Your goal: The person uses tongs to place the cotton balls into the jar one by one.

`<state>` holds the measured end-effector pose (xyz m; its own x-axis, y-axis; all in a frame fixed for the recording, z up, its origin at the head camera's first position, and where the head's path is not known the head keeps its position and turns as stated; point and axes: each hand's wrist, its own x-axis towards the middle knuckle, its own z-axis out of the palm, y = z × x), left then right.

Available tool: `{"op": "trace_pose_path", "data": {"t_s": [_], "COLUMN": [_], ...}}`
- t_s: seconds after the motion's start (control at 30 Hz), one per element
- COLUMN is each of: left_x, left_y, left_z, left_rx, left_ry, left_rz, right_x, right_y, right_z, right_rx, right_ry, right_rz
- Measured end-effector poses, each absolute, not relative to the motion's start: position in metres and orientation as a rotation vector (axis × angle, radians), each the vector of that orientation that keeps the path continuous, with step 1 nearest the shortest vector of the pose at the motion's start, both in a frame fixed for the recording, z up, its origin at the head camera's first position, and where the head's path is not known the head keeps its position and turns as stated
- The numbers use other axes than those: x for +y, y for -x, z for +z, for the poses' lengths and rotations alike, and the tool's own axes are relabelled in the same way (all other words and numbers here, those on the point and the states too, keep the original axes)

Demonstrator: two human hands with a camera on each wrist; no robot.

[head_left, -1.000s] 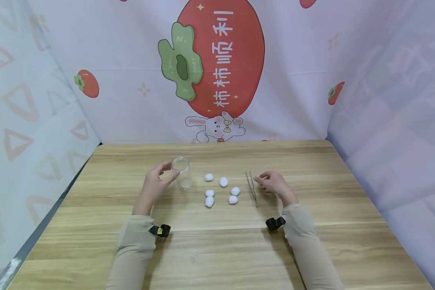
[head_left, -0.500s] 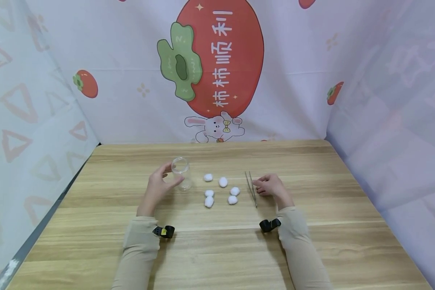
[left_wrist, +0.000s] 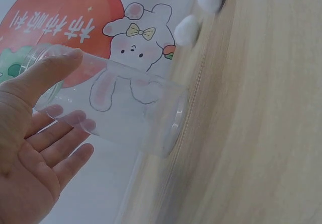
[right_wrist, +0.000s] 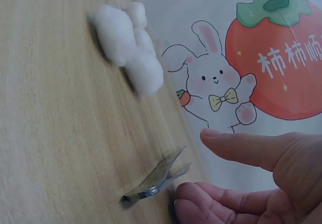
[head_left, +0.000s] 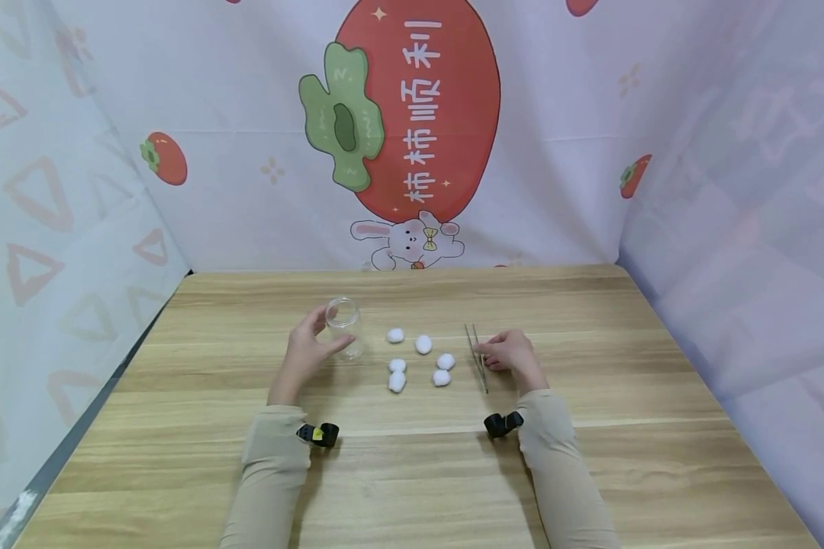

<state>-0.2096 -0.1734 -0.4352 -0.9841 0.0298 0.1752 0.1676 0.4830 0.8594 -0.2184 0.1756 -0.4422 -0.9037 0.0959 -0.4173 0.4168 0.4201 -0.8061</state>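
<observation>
- Left hand (head_left: 307,352): fingers curled around the clear plastic jar (head_left: 346,328), upright on the wooden bench (head_left: 412,473).
- Right hand (head_left: 511,353): fingers loose, touching the metal tweezers (head_left: 477,357) lying beside five white cotton balls (head_left: 420,358).

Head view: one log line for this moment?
left hand: grips clear jar | right hand: fingertips at tweezers | six cotton balls between, on table

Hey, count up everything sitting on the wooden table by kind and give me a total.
Cotton balls: 6, the first, the others at
Clear jar: 1
Tweezers: 1
Total: 8
</observation>
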Motion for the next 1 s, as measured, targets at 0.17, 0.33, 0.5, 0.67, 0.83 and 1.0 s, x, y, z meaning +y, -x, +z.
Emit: {"op": "trace_pose_path", "data": {"t_s": [0.17, 0.33, 0.5, 0.67, 0.83, 1.0], "left_x": [-0.1737, -0.1745, -0.1734, -0.1722, -0.172, -0.1726], "left_y": [0.2091, 0.2094, 0.2109, 0.2107, 0.2102, 0.2105], "left_z": [-0.4367, -0.4397, -0.441, -0.4408, -0.4418, -0.4443], "left_rx": [-2.574, -2.571, -2.551, -2.541, -2.537, -2.534], "left_ry": [0.184, 0.172, 0.191, 0.177, 0.176, 0.182], "left_rz": [-1.563, -1.59, -1.597, -1.604, -1.602, -1.593], "right_x": [0.1727, 0.1696, 0.1678, 0.1666, 0.1658, 0.1656], "right_y": [0.2176, 0.217, 0.2157, 0.2164, 0.2179, 0.219], "right_z": [-0.4419, -0.4416, -0.4419, -0.4446, -0.4481, -0.4503], "right_rx": [2.386, 2.415, 2.449, 2.462, 2.48, 2.5], "right_ry": [-0.427, -0.433, -0.478, -0.53, -0.55, -0.553], "right_rz": [-1.464, -1.411, -1.352, -1.337, -1.325, -1.3]}}
